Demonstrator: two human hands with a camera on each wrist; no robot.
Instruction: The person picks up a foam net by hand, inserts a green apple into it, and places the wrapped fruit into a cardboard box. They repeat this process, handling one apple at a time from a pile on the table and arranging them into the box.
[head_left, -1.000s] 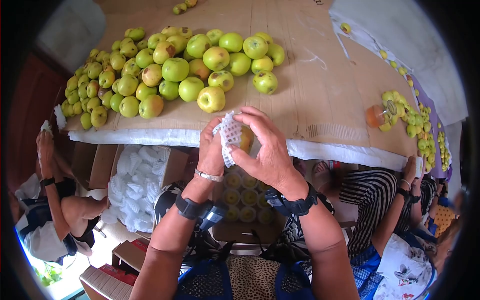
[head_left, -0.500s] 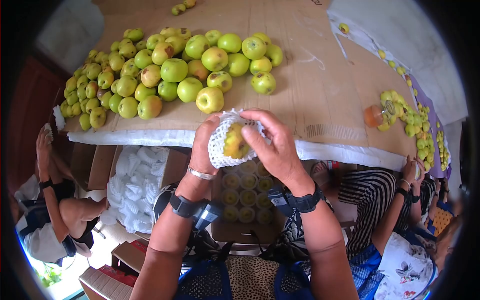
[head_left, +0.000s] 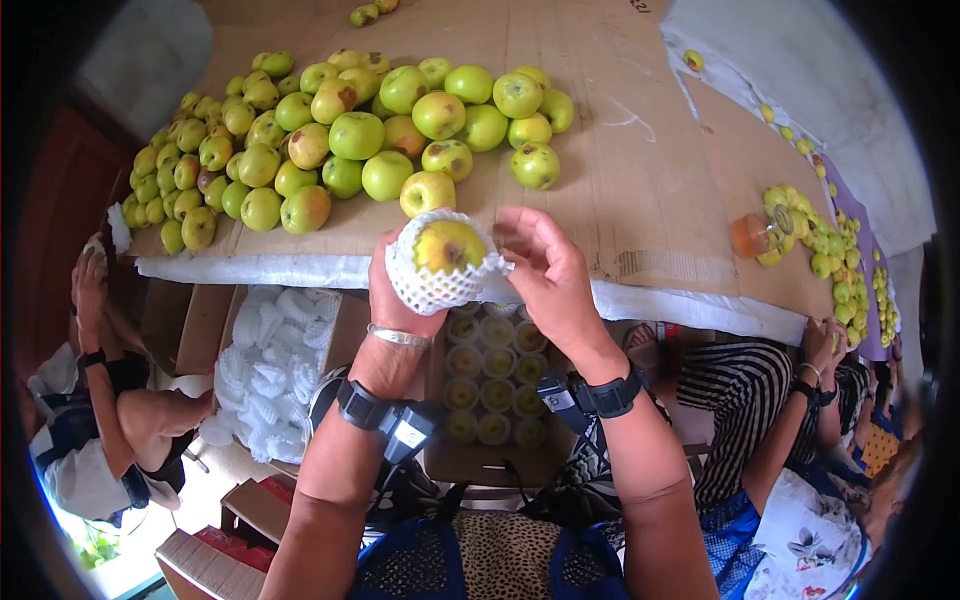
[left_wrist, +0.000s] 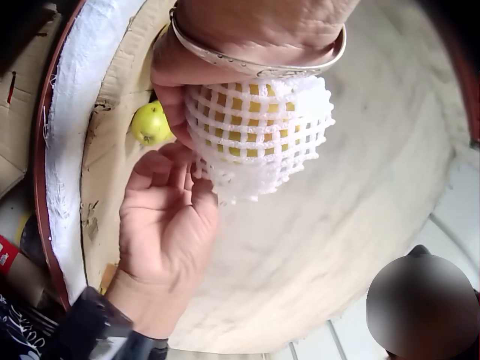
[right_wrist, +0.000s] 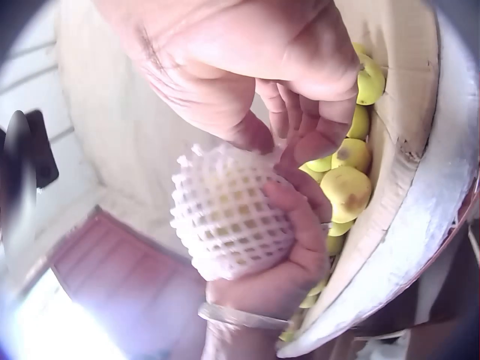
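A yellow-green apple (head_left: 448,247) with a brownish patch sits inside a white foam net sleeve (head_left: 425,288), its top showing through the opening in the head view. My left hand (head_left: 388,297) grips the sleeved apple from the left and below, just over the table's near edge. On the other side, my right hand (head_left: 552,275) pinches the rim of the sleeve between thumb and fingers. In the left wrist view the net (left_wrist: 255,127) is stretched over the apple, with a loose fringe at one end. The right wrist view shows left fingers (right_wrist: 296,206) curled round the net.
A large heap of apples (head_left: 358,135) lies on the cardboard-covered table (head_left: 620,190). Below are a carton of foam sleeves (head_left: 268,345) and a box of wrapped apples (head_left: 497,362). People sit at both sides; a jar (head_left: 750,233) stands at the right.
The sleeve, first bunched between both hands, has opened out around the apple. The left hand has turned the apple upward and moved slightly left; the right hand has shifted to the sleeve's right rim.
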